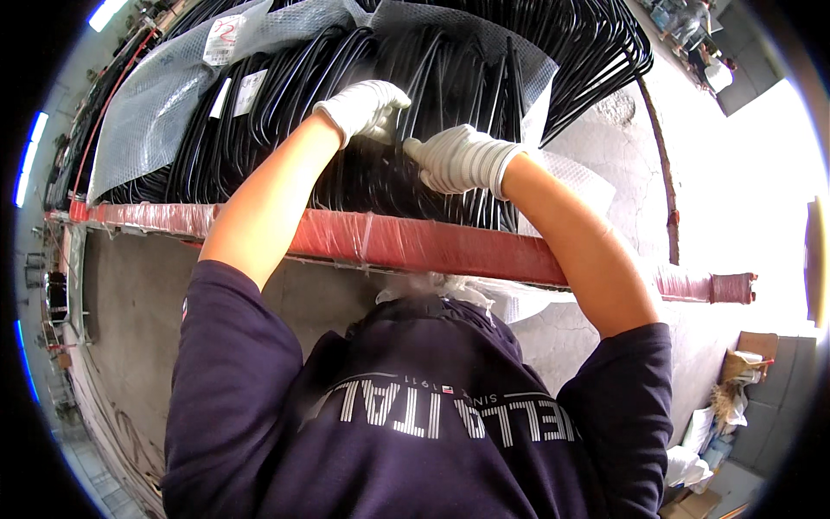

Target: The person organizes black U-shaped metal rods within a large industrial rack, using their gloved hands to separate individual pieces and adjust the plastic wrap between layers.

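Observation:
Black bent rods (277, 104), glossy and U-shaped at the top, stand packed side by side in a long row before me. My left hand (365, 108), in a white knit glove, reaches into the middle of the row with its fingers curled round a black rod. Just right of it and slightly nearer, my right hand (462, 160) wears a striped white glove. Its fingers are bent closed, the tips pressed at the same part of the row. Exactly which rods lie within each grip is partly hidden by the gloves.
A red, film-wrapped rail (415, 246) runs across in front of my body. Bubble wrap (156, 121) with a paper label (223, 39) drapes over the rods at left. More black rods (596, 60) project at far right. Boxes and bags (713, 424) lie at the right.

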{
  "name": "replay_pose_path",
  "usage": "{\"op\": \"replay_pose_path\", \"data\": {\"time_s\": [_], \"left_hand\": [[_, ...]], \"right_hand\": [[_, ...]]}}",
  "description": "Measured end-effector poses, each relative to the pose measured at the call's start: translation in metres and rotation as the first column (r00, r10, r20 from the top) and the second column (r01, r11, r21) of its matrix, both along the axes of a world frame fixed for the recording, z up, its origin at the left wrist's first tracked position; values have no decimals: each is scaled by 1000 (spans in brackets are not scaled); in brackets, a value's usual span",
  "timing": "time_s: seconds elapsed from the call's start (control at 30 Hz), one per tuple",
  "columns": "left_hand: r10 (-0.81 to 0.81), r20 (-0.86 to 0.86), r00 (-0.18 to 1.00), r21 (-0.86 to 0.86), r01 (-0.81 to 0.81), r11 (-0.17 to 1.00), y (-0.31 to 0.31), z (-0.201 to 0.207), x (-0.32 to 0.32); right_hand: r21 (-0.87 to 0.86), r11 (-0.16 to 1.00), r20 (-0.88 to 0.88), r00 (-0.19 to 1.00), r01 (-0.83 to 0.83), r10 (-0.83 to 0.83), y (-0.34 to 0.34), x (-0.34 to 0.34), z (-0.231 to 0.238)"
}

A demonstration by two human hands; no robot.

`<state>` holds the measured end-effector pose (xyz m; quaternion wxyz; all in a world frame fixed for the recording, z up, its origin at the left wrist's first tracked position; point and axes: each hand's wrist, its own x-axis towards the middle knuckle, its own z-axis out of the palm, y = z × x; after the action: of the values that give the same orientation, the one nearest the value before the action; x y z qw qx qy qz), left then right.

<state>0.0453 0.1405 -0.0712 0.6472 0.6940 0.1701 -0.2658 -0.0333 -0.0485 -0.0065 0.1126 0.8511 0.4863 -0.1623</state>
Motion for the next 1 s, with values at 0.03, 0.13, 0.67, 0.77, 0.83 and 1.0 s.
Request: {"op": "replay_pose_path", "data": {"time_s": [0.03,0.13,0.67,0.77,0.83,1.0], "left_hand": [[-10,9,1000,-3,10,1000,2,-2,1],[7,6,1000,-51,-6,999,-8,10,-9],[35,-16,999,-10,-35,999,-9,12,-10],[44,14,999,9,-44,999,-11,13,-11],[46,39,998,36,-47,998,-14,18,-17],[-92,320,943,-14,102,995,-13,41,-40]], "right_hand": [[-21,999,16,999,-32,32,0,0,1],[-16,1000,17,1000,-4,4,-2,-3,3],[134,990,-64,998,30,-22,-4,9,-18],[137,991,-72,997,13,-3,-4,9,-15],[151,988,-93,996,12,2,-6,8,-14],[61,986,-132,980,157,-148,-4,-1,6]]}}
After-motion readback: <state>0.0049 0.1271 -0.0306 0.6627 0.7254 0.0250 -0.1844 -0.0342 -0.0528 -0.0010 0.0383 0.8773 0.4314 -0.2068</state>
